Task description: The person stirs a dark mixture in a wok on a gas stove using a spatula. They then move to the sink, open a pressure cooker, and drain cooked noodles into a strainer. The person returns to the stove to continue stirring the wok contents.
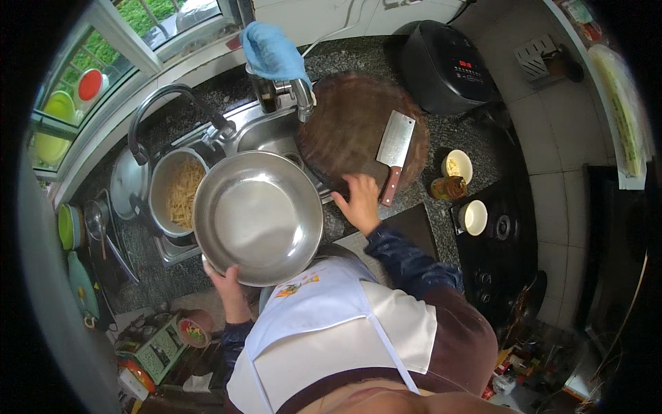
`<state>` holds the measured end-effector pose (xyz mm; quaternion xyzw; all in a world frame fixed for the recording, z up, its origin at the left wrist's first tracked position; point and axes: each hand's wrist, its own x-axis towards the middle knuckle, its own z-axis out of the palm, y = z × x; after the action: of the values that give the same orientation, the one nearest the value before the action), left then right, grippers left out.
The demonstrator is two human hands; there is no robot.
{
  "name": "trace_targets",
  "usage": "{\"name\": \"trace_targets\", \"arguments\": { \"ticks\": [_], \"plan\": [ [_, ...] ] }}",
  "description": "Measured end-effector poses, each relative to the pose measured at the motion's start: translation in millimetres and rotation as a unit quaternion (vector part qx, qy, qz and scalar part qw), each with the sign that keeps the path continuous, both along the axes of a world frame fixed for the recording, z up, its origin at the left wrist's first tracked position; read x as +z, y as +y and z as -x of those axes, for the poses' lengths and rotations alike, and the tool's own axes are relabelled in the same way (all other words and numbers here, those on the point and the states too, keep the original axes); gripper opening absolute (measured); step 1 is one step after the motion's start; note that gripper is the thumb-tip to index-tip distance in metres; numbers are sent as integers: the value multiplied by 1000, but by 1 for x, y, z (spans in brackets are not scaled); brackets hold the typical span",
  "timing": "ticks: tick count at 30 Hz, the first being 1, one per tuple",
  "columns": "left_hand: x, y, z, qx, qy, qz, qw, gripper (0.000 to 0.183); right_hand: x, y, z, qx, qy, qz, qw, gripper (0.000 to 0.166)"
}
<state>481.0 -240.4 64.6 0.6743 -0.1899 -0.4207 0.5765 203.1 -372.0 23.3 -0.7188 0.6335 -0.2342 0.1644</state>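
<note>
My left hand (226,285) grips the near left rim of a wide stainless steel basin (256,217), whose inside looks bare. The basin is held over the sink's near part. My right hand (360,202), fingers apart and holding nothing, is at the near edge of a round wooden chopping board (341,124); whether it touches the board I cannot tell. A cleaver (397,139) with a wooden handle lies on the board, right of that hand. Left of the basin, a metal pot (155,194) holds pale strips of food.
A curved faucet (170,90) and a second tap (301,98) under a blue cloth (274,49) rise by the sink (269,134). A black rice cooker (447,67) stands back right. Bowls (473,217) and a jar (449,188) are at right. A pot lid (128,181) lies left.
</note>
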Motion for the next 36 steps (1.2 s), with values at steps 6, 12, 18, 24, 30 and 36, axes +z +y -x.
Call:
{"name": "trace_targets", "arguments": {
  "ticks": [6,12,18,24,30,36],
  "plan": [
    [-11,-9,-23,4,-22,-5,1000,61,-36,-44,-3,233,185,54,953,59],
    [-6,-38,-11,10,-48,-9,999,62,-40,-40,2,257,204,73,942,51],
    [8,-54,-15,-3,-27,10,1000,66,-38,-40,24,282,210,74,933,52],
    [-11,-62,-29,-53,-11,-6,999,64,-28,-35,60,293,264,23,919,50],
    [-29,-76,-24,-92,29,45,994,63,-24,-21,100,296,341,2,893,49],
    [-81,-75,-16,-89,66,65,992,57,-11,-12,133,303,369,-17,878,55]
  ]
}}
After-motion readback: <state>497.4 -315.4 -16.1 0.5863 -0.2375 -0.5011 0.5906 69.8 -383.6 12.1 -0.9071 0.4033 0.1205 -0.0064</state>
